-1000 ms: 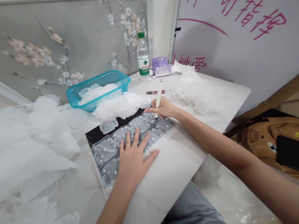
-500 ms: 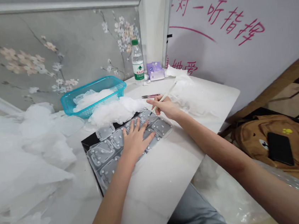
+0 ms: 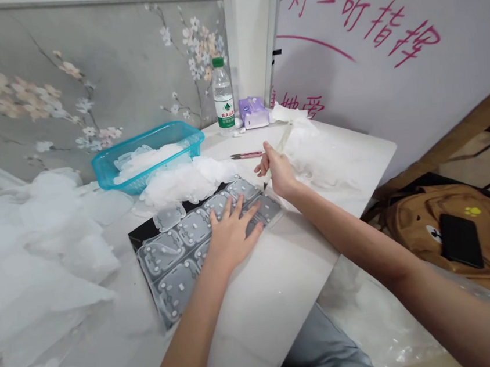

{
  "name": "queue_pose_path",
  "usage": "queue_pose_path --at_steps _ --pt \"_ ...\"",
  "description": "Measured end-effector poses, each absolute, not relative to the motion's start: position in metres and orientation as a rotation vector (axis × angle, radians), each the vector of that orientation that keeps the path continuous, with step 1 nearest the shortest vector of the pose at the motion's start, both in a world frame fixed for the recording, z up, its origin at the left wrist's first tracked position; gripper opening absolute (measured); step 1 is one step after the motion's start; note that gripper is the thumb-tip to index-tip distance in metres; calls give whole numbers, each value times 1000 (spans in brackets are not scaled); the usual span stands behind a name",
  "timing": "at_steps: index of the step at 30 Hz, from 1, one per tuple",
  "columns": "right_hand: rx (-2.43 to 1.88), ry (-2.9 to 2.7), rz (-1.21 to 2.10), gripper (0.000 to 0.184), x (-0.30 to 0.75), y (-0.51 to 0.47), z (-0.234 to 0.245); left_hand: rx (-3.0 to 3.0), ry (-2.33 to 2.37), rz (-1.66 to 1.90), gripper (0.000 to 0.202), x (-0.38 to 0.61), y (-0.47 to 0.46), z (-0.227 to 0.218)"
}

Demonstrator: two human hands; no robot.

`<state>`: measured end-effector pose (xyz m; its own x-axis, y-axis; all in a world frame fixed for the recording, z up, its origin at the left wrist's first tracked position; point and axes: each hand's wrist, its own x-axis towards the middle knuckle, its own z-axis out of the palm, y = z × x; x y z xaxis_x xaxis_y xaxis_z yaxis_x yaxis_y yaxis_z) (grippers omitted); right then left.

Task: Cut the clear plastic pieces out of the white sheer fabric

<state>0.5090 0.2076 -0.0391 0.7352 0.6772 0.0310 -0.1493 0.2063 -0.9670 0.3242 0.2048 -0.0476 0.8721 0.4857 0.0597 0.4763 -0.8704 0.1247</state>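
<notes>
**A:** What had changed by that moment?

**B:** The right hand (image 3: pixel 277 171) had risen off the panels, and the pale slender stick (image 3: pixel 284 138) in its grip had swung from nearly upright to a slant, its upper end pointing toward the far edge of the desk (image 3: pixel 273 285) and into the white tulle (image 3: pixel 316 158) piled there.

**A:** How was that grip?

**B:** Closed. The thumb and fingers were wrapped around the stick (the hand hid part of it), and it held nothing else.

**A:** And the left hand (image 3: pixel 233 237)?

**B:** Wide open, with its fingers spread. It lay flat on the grey moulded panels (image 3: pixel 170 267), gripping nothing. The panels, dotted with white studs, sat on a black board (image 3: pixel 142 236) near the desk's left edge, and their right end lay just below the raised right hand.

**A:** What was closest to them?

**B:** A heap of ruffled tulle (image 3: pixel 187 181) touched the board's far side, with a blue plastic basket (image 3: pixel 191 132) behind it. Pink-handled scissors (image 3: pixel 245 155) lay just beyond the panels, near the raised hand.
</notes>
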Motion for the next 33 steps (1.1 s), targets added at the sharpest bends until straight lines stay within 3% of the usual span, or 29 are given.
queue_pose_path --at_steps 6,12,33 --pt "-921 -682 1066 62 509 202 -23 2943 754 136 46 324 204 -48" --pt "-921 -737 1253 61 506 212 -35 2941 757 130 47 325 205 -50" --pt "-902 -870 1222 57 489 219 -42 2939 760 101 47 326 204 -47"
